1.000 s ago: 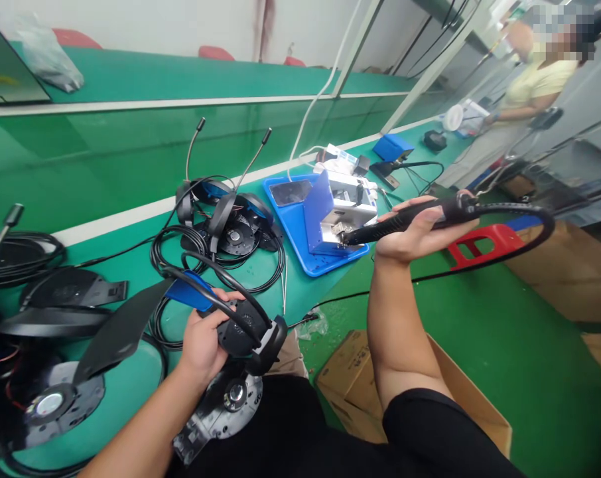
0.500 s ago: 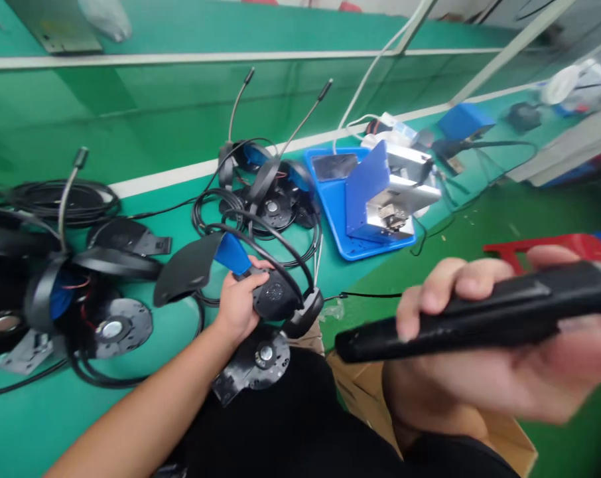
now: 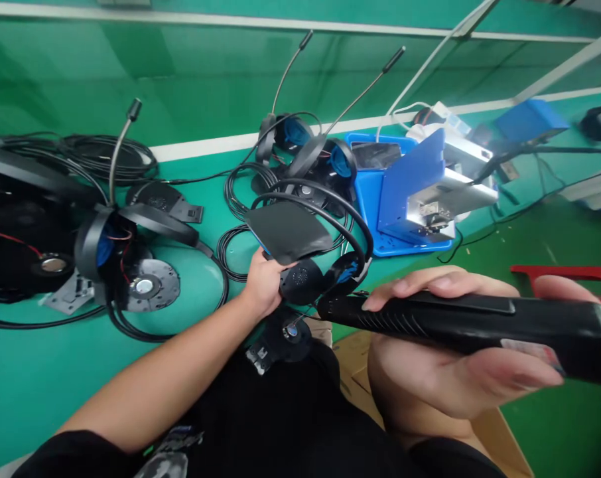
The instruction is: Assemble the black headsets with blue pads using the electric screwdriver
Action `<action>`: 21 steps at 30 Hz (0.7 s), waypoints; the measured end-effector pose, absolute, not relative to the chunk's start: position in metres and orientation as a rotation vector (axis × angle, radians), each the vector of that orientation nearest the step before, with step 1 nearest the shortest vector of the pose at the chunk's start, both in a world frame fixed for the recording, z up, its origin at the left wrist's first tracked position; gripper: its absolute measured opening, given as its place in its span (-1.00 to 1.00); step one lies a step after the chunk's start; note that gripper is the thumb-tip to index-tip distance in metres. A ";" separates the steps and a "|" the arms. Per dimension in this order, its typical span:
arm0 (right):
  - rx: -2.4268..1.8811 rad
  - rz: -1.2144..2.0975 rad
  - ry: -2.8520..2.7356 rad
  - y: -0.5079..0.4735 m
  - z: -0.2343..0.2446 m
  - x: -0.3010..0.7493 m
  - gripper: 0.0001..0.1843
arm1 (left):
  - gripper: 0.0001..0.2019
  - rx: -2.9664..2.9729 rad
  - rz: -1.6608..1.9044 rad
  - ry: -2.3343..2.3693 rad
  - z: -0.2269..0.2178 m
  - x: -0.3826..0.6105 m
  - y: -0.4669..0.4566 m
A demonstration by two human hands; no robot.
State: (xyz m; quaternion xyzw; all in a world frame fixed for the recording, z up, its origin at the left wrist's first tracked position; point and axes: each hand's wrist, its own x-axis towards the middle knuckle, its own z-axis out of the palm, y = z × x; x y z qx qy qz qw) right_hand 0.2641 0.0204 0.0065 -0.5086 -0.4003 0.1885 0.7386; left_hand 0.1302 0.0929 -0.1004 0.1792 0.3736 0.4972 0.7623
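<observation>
My left hand [image 3: 265, 284] is closed around a black headset [image 3: 300, 282] by its ear cup, above my lap. A broad, dark, curved panel [image 3: 290, 232] juts up from beside those fingers. The headset's twin headband arches to the right, and an open round speaker plate [image 3: 290, 332] hangs below. My right hand [image 3: 444, 338] wraps around a thick black tool with a ribbed grip and a long side lever, which looks like an electric screwdriver [image 3: 454, 318]. Its front end points left at the headset, near the ear cup; whether they touch, I cannot tell.
Several opened headsets [image 3: 146, 285] with coiled cables lie on the green bench [image 3: 42, 398] at left. Two more with raised microphones stand behind. A blue tray [image 3: 414, 247] bears a blue-and-metal device [image 3: 420, 192]. A red stool [image 3: 564, 272] and a cardboard box [image 3: 499, 438] are at lower right.
The view has shifted, so the bench things sit further right. The screwdriver's front end has come close to the headset. The headset has turned, with the dark panel now facing up.
</observation>
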 end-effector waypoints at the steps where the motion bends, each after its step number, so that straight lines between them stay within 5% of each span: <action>1: -1.092 0.407 -0.914 0.021 0.005 0.264 -0.42 | -0.75 0.388 1.081 0.810 -0.100 0.130 0.093; 21: -1.026 0.415 -1.050 0.030 -0.017 0.261 -0.51 | -0.79 0.406 1.066 0.813 -0.107 0.128 0.092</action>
